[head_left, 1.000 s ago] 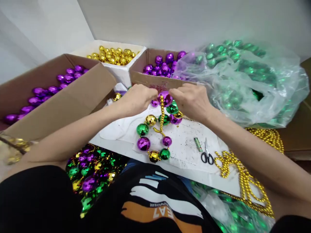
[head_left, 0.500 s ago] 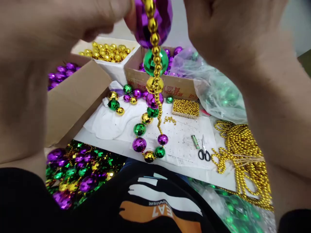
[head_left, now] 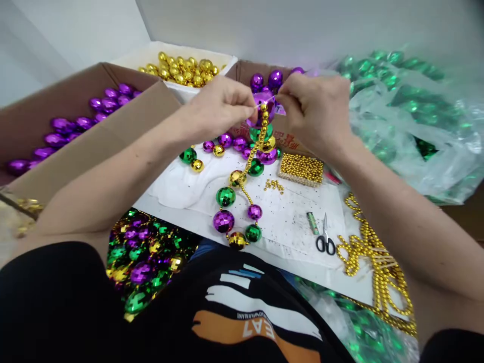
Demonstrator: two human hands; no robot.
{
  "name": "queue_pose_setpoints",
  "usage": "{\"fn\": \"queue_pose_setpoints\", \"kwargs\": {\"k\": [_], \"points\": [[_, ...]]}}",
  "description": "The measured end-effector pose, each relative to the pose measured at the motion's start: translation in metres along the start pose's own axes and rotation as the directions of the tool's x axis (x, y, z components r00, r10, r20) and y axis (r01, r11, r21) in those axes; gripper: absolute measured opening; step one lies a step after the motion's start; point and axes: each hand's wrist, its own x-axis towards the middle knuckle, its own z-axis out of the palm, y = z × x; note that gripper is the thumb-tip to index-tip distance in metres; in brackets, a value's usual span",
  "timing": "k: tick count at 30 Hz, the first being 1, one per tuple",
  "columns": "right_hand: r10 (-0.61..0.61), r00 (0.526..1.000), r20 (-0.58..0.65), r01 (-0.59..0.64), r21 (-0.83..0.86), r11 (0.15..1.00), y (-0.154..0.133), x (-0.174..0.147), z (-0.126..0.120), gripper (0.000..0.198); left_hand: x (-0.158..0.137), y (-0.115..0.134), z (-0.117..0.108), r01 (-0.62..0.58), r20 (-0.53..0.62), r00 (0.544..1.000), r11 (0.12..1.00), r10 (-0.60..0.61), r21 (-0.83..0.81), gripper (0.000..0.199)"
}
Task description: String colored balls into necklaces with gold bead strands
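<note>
A bead necklace (head_left: 226, 196) of faceted purple, green and gold balls hangs in front of me, with a run of small gold beads (head_left: 252, 160) on one side. My left hand (head_left: 223, 103) is closed in a pinch on the necklace's white string at its top, beside a large purple ball (head_left: 260, 115). Thumb and finger of my right hand (head_left: 319, 111) are pressed together on the same thin string (head_left: 270, 97), which stretches between the two hands. The lowest balls dangle close to my shirt, over the table's front edge.
Scissors (head_left: 325, 241) and a small green tube (head_left: 312, 223) lie on the white cloth. Behind them sits a box of small gold beads (head_left: 301, 167). Cartons (head_left: 94, 136) of balls stand left and back; bagged green balls (head_left: 412, 111) and gold bead strands (head_left: 385, 277) are right.
Both hands have gone down and away from the camera, taking the top of the necklace with them. The string stretched between them has come into sight.
</note>
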Motion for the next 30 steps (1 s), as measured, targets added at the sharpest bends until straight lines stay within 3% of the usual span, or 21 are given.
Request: {"fn": "queue_pose_setpoints", "kwargs": {"k": [6,12,18,23,27,30], "points": [[0.091,0.995,0.031,-0.093,0.058,0.994,-0.002,-0.016,0.020,0.025,-0.006,-0.016,0.023,0.083,0.062,0.996,0.973,-0.071,-0.214,0.018],[0.089,0.996,-0.030,-0.080,0.231,0.970,-0.007,-0.014,0.028,0.024,-0.007,-0.036,0.020,0.017,0.033,0.999,0.998,-0.015,-0.067,0.026],[0.010,0.989,0.150,-0.047,0.246,0.968,-0.006,-0.049,0.049,0.028,-0.018,-0.064,0.042,-0.044,0.117,0.992,0.999,0.041,0.019,0.025],[-0.054,0.978,0.204,-0.011,0.308,0.951,-0.004,-0.070,0.038,0.030,-0.028,-0.058,0.047,-0.029,0.171,0.985,0.999,0.032,-0.024,0.026],[-0.058,0.979,0.195,0.006,0.257,0.966,-0.001,-0.044,0.019,0.026,-0.023,-0.044,0.030,0.044,0.169,0.985,0.990,-0.020,-0.137,0.029],[-0.058,0.993,0.107,0.049,0.084,0.995,-0.010,-0.003,-0.004,0.033,-0.022,-0.029,0.006,-0.004,0.003,1.000,0.984,0.004,-0.180,0.027]]}}
